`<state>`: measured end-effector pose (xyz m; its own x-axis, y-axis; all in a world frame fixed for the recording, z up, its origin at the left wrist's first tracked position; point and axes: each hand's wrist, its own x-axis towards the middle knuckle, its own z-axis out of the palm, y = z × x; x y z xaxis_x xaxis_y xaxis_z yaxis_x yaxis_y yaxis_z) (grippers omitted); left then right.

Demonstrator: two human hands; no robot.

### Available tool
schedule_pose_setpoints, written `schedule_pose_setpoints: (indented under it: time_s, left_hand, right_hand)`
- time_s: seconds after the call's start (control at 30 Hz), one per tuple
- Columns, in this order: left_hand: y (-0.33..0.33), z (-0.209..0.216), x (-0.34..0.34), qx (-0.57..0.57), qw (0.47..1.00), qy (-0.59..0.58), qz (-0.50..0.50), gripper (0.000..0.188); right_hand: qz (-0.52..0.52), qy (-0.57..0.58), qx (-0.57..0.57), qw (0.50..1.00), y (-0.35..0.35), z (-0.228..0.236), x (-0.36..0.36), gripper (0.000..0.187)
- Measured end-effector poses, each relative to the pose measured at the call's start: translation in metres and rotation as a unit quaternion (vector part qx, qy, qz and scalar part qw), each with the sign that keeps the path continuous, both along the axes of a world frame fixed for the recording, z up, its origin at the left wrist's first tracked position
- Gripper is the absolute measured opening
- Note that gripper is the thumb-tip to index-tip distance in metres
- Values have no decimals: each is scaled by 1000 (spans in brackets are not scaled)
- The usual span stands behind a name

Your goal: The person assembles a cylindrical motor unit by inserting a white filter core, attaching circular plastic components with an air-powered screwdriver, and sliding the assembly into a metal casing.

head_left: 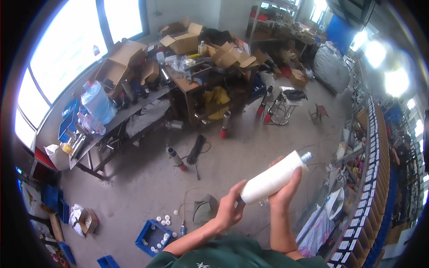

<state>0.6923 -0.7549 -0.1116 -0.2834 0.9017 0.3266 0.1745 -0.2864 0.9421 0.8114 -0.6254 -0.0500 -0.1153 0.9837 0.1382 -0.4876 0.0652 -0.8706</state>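
Note:
I hold a thick white cylinder (268,181) in front of me, tilted with its far end up to the right. A short metal stub (306,157) sticks out of that far end. My left hand (230,208) closes around the near lower end, where a dark piece partly shows between the fingers. My right hand (286,190) grips the cylinder closer to the metal end, with the thumb along its side. Whether the white is a wrapping or the body itself, I cannot tell.
Below left, a blue bin (154,236) holds white round caps, with more on the floor. Metal cylinders with red ends (175,158) stand ahead by a black cable coil (195,149). A cluttered workbench (187,85) is beyond, and long shelving (364,196) runs along the right.

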Motion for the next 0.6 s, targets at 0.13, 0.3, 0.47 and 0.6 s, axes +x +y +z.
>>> schedule_pose_setpoints:
  time_s: [0.13,0.3,0.47,0.6]
  left_hand:
    - [90,-5,-76,-115,913,-325,-219,65]
    - [249,3,-171,-37,972,-142,-184,74]
    - [384,8,-278,107,993,12,-50,75]
    - [478,19,-347,95,995,31,5,76]
  right_hand:
    - [21,52,-31,998,95,7,-53,74]
    - [0,89,56,994,237,5,-151,69]
    - [0,13,55,998,381,50,-260,69]
    - [-5,-22,64,998,467,56,-339,68]
